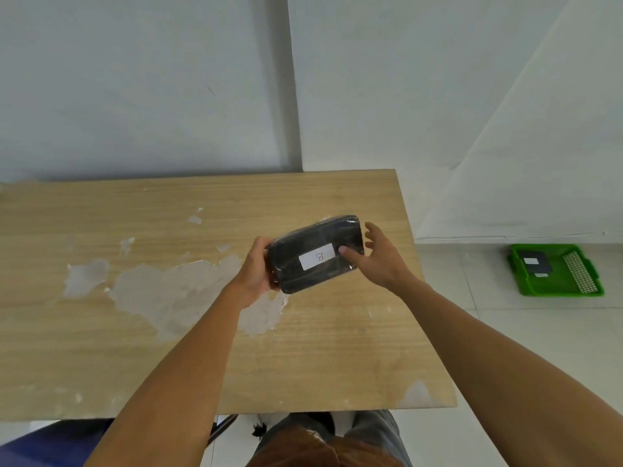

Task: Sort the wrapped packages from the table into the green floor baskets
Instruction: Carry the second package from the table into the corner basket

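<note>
A dark package [305, 244] wrapped in clear plastic, with a white label marked "B", is held above the wooden table [101, 348]. My left hand [256, 271] grips its left end. My right hand [377, 257] touches its right end, thumb on top near the label, the other fingers spread behind the edge. A green basket [526, 284] sits on the floor at the right, holding two dark labelled packages [534, 262] and a white perforated panel.
The table's surface is worn, with pale peeled patches at its middle. Its right edge borders white floor tiles. White walls stand behind. A blue object shows under the table's near left corner, and my legs are visible below.
</note>
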`<state>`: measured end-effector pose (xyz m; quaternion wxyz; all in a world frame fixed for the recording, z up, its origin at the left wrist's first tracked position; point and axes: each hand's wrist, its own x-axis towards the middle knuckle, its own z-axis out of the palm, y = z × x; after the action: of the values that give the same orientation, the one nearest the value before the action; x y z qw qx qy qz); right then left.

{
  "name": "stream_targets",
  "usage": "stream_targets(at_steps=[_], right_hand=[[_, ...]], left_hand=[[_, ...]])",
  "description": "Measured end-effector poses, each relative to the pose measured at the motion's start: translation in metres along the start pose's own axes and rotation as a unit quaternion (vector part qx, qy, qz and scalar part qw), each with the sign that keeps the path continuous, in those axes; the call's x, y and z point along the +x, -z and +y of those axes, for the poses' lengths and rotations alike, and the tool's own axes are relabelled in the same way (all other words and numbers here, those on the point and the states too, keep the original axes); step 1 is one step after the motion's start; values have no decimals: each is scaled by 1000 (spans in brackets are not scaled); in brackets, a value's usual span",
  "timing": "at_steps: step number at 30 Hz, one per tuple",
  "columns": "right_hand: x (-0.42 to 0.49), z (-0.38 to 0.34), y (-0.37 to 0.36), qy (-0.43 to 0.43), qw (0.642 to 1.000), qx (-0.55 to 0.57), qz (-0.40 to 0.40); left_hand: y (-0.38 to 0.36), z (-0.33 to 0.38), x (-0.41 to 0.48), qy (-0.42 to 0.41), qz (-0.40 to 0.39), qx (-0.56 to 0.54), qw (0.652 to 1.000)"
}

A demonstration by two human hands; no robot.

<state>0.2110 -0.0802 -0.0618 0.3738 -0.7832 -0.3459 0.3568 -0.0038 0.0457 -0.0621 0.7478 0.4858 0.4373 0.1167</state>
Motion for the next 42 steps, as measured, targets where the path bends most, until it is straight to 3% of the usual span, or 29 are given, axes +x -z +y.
stream_targets(at_steps=[5, 10, 15, 21, 24, 26, 28, 31, 33, 36, 39, 42], right_hand=[[-6, -8, 4, 41, 989, 138, -13], [-9, -10, 11, 36, 981, 188, 16], [-10, -20, 26, 57, 987, 153, -2], [-8, -38, 29, 79, 990, 60, -101], [-7, -46, 29, 77, 991, 44, -104], [-8, -46, 30, 58, 992, 80, -82], [-11, -41, 33, 41, 991, 104, -77], [-16, -31, 37, 38, 993, 68, -85], [-18, -27, 39, 35, 994, 70, -75], [-14, -27, 38, 11, 987, 158, -13], [-11, -31, 31, 1, 978, 205, 38], [-11, -34, 25, 19, 969, 239, 53]], left_hand=[[-4, 6, -9, 43, -21, -16, 999], [-7, 12, -12, -19, 63, 130, 989], [-10, 23, -15, -90, 48, 203, 974], [-37, 46, -15, -149, -25, 243, 958], [-43, 57, -13, -151, -65, 287, 944], [-42, 58, -12, -167, -54, 261, 949], [-39, 56, -10, -185, 5, 196, 963], [-30, 50, -9, -156, 75, 83, 981], [-24, 45, -8, -129, 86, 40, 987], [-21, 43, -9, -80, 48, -25, 995], [-24, 43, -8, -52, 7, 15, 999], [-30, 47, -8, -89, 22, 124, 988]])
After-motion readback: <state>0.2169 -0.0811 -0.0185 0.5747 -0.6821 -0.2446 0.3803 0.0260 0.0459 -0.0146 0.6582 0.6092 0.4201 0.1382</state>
